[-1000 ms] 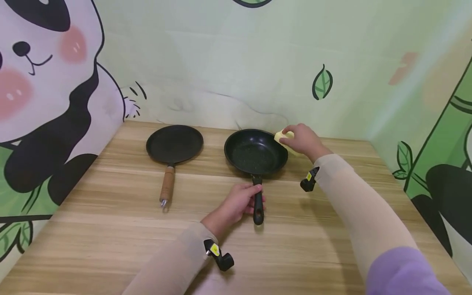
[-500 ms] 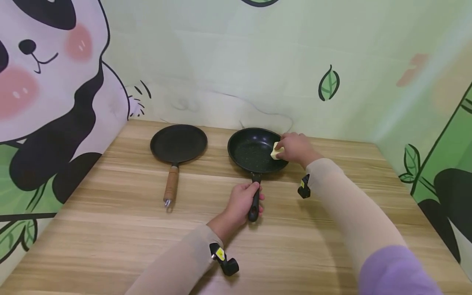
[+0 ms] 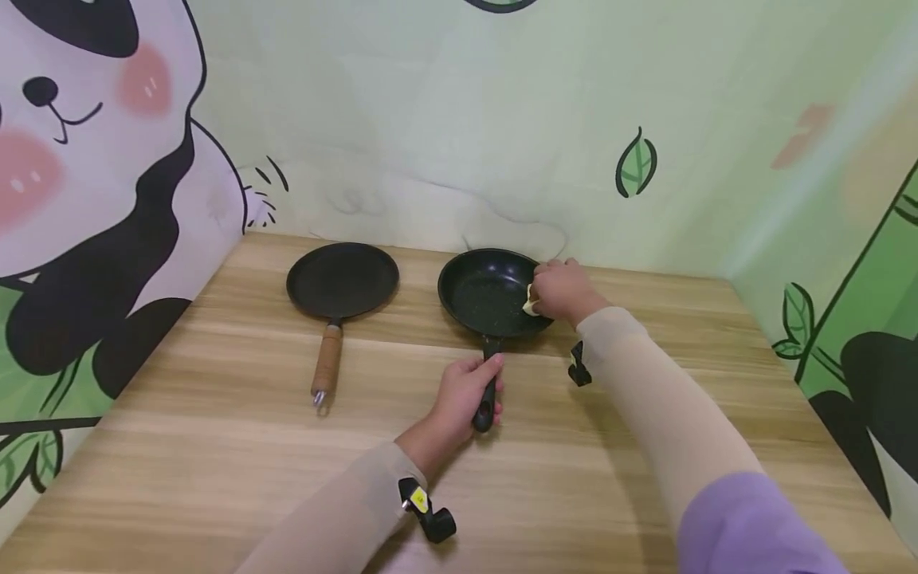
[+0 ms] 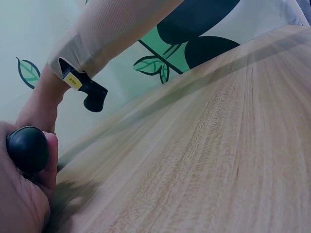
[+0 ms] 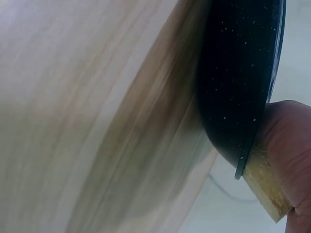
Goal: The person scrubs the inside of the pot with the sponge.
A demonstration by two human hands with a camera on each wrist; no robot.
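Observation:
My left hand [image 3: 459,395] grips the black handle [image 3: 484,413] of a deep black frying pan [image 3: 476,296] in the head view. In the left wrist view the rounded handle end [image 4: 28,148] shows, with the fingers wrapped round it. At the pan's right side, my right hand [image 3: 562,291] pinches a pale yellow sponge [image 3: 529,304] against the inner wall. The right wrist view shows the pan's speckled outer side [image 5: 233,77], and the sponge sticks out past the rim below the hand. Most of the sponge is hidden by the hand in the head view.
Left of the frying pan lies a flat black griddle pan [image 3: 343,279] with a wooden handle [image 3: 327,359] toward me. Both pans are near the back of the wood-grain table [image 3: 215,446]. A wall with panda and leaf pictures [image 3: 402,104] stands right behind.
My right hand has brought the sponge from the pan's right rim leftward to inside the wall. The handle has swung slightly left in my left hand. The griddle pan has stayed put.

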